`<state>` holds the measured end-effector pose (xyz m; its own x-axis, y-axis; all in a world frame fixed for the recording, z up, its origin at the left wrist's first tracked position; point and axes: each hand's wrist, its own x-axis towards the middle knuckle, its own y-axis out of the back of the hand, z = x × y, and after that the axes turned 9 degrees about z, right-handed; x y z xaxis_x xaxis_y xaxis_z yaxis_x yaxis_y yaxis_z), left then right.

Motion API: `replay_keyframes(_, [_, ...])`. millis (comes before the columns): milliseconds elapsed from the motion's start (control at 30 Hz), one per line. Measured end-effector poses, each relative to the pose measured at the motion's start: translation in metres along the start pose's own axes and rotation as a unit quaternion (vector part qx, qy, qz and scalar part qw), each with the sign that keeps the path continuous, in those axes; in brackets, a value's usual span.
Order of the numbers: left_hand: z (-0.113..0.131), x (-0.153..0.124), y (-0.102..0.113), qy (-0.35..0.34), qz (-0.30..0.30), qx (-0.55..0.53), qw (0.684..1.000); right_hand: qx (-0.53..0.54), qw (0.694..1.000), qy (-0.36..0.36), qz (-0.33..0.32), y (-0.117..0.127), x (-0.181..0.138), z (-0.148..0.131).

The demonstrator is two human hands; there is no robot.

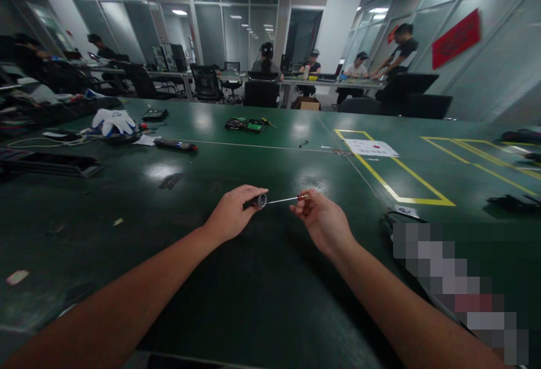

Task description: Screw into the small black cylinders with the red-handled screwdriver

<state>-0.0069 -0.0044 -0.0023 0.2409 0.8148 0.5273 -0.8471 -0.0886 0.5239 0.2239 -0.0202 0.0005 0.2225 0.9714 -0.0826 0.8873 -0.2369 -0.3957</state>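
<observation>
My left hand [234, 210] is wrapped round a short dark cylinder [261, 200], whose round, ringed end faces right. Most of its body is hidden by my fingers and palm. In my right hand [323, 219], thumb and fingers pinch the reddish handle of a small screwdriver [284, 200]. Its thin metal shaft points left, and the tip is at the cylinder's open-looking end; whether it touches or goes inside I cannot tell. Both hands are above the green tabletop [236, 296].
White-and-blue gloves [113, 123], a dark tool with a red tip [175, 144] and green circuit boards [245, 125] lie farther back. Yellow tape [416, 180] outlines areas at right, with a white sheet [372, 147]. Several people sit or stand beyond the table.
</observation>
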Motion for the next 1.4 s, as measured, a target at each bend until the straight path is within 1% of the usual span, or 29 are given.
replay_keyframes(67, [-0.002, 0.001, 0.002, 0.028, 0.001, 0.007, 1.000, 0.012, 1.000, 0.014, 0.017, 0.001, 0.002, 0.000])
replay_keyframes(133, [-0.002, 0.001, 0.002, 0.045, -0.009, 0.003, 0.999, -0.005, 0.998, 0.059, 0.027, 0.001, 0.002, 0.000])
replay_keyframes(267, [0.000, -0.001, 0.000, 0.039, -0.019, -0.006, 0.999, -0.069, 0.989, 0.131, 0.013, 0.000, -0.003, 0.005])
replay_keyframes(467, [0.001, -0.002, -0.004, 0.040, -0.018, -0.011, 0.999, -0.143, 0.972, 0.185, -0.011, -0.001, -0.006, 0.005])
replay_keyframes(600, [0.002, -0.002, -0.003, 0.046, -0.016, -0.013, 0.999, -0.185, 0.959, 0.212, -0.028, -0.003, -0.011, -0.001])
replay_keyframes(667, [0.002, -0.002, -0.003, 0.052, -0.016, -0.014, 0.998, -0.200, 0.955, 0.215, -0.043, -0.004, -0.014, -0.004])
replay_keyframes(767, [0.002, -0.003, -0.003, 0.062, -0.014, -0.013, 0.998, -0.190, 0.957, 0.201, -0.082, -0.005, -0.018, -0.007])
replay_keyframes(833, [0.002, -0.003, -0.003, 0.062, -0.016, -0.012, 0.998, -0.187, 0.955, 0.206, -0.099, -0.005, -0.022, -0.009])
replay_keyframes(900, [0.001, -0.003, -0.004, 0.054, -0.024, -0.014, 0.998, -0.216, 0.945, 0.223, -0.099, -0.006, -0.026, -0.011])
replay_keyframes(967, [0.000, -0.004, -0.005, 0.046, -0.036, -0.017, 0.998, -0.260, 0.934, 0.231, -0.086, -0.008, -0.029, -0.013])
replay_keyframes(1033, [0.000, -0.004, -0.005, 0.042, -0.046, -0.018, 0.998, -0.260, 0.937, 0.225, -0.059, -0.010, -0.032, -0.015])
replay_keyframes(1133, [0.000, -0.004, -0.005, 0.037, -0.052, -0.013, 0.998, -0.216, 0.950, 0.223, -0.023, -0.013, -0.031, -0.015])
replay_keyframes(1233, [0.001, -0.005, -0.005, 0.018, -0.067, -0.006, 0.998, -0.206, 0.954, 0.216, 0.001, -0.010, -0.022, -0.008])
replay_keyframes(1267, [0.002, -0.005, -0.004, 0.006, -0.074, -0.002, 0.997, -0.198, 0.959, 0.200, 0.004, -0.008, -0.017, -0.006])
replay_keyframes(1300, [0.002, -0.004, -0.004, -0.007, -0.082, 0.005, 0.997, -0.176, 0.968, 0.176, 0.010, -0.005, -0.012, -0.003])
replay_keyframes(1333, [0.002, -0.003, -0.003, -0.020, -0.085, 0.015, 0.996, -0.137, 0.981, 0.137, 0.016, -0.002, -0.006, -0.001])
replay_keyframes(1400, [0.003, -0.001, -0.002, -0.034, -0.077, 0.040, 0.996, -0.057, 0.998, 0.024, 0.011, 0.004, 0.004, 0.002])
